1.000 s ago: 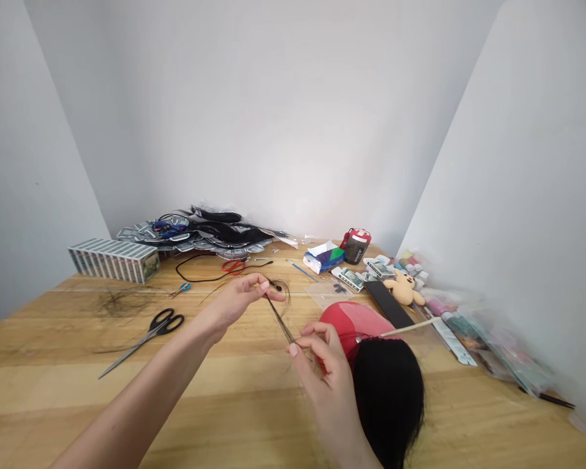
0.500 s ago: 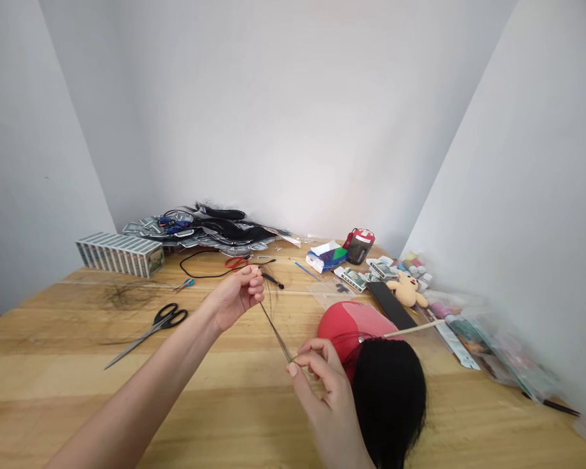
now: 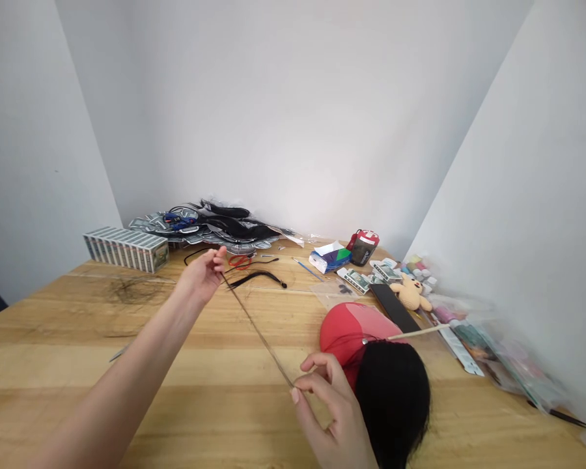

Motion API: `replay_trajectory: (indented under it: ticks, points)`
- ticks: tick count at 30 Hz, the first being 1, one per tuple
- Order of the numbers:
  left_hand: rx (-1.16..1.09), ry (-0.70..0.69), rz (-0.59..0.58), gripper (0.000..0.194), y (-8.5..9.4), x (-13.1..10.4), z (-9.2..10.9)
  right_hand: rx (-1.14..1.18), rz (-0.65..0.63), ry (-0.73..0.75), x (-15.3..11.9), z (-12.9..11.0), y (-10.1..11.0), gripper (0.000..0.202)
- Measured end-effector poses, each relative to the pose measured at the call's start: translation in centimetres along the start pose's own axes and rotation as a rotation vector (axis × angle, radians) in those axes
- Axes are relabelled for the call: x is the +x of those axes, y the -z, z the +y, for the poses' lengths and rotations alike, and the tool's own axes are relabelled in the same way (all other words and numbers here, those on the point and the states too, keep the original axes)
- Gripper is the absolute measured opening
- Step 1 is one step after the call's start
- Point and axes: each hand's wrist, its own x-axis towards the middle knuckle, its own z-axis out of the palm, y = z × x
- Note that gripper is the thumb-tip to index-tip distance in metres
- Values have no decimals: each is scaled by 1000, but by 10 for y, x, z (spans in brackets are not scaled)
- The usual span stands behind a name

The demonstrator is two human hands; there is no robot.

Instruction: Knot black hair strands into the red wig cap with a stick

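Left of the red cap [image 3: 339, 329], a thin strand [image 3: 256, 329] slants above the tabletop [image 3: 215, 404] — its near end pinched in the right hand's [image 3: 336, 413] fingers, its far end between the left hand's [image 3: 201, 277] curled fingers, farther from the cap.

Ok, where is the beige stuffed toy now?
In the head view, the beige stuffed toy lies on the right side of the table, just right of the long black slab.

a wooden table [image 3: 215, 417] carries a box [image 3: 125, 249] and loose dark strands [image 3: 135, 289].
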Motion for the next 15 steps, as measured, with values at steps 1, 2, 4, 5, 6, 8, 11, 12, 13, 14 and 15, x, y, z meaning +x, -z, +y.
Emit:
replay_trajectory:
  ticks: [1, 2, 4, 5, 6, 8, 11, 12, 13, 14, 15]
  points:
    - [22, -51, 36, 33, 4, 3, 7, -6, -55, -16, 0, 1, 3, 19]
    - [48, -102, 68, 33, 7, 6, 14, -16, -122, -44, 0, 1, 6, 20]
    - [123, -197, 107, 34, 13, 8, 26, -48, -262, -118, 1, 2, 12, 20]
    - [176, -234, 103, 34, 14, 8, 30, -70, -318, -155, 2, 2, 14, 21]
    - [240, -256, 75, 35, 13, 6, 32, -90, -356, -186, 4, 2, 17, 21]
    - [405, -252, -49, 33, 7, -3, 28, -116, -388, -226, 8, 2, 21, 23]
    - [702, -154, -346, 30, -10, -27, -1, -137, -398, -262, 16, 0, 28, 25]
    - [797, -119, -449, 30, -15, -38, -15, -141, -392, -271, 20, -2, 31, 26]
    - [881, -84, -553, 29, -21, -49, -30, -142, -385, -278, 24, -3, 33, 26]
    - [950, -55, -650, 28, -25, -60, -44, -143, -376, -284, 28, -4, 36, 26]
    - [1008, -20, -740, 28, -29, -70, -57, -143, -365, -288, 32, -6, 38, 26]
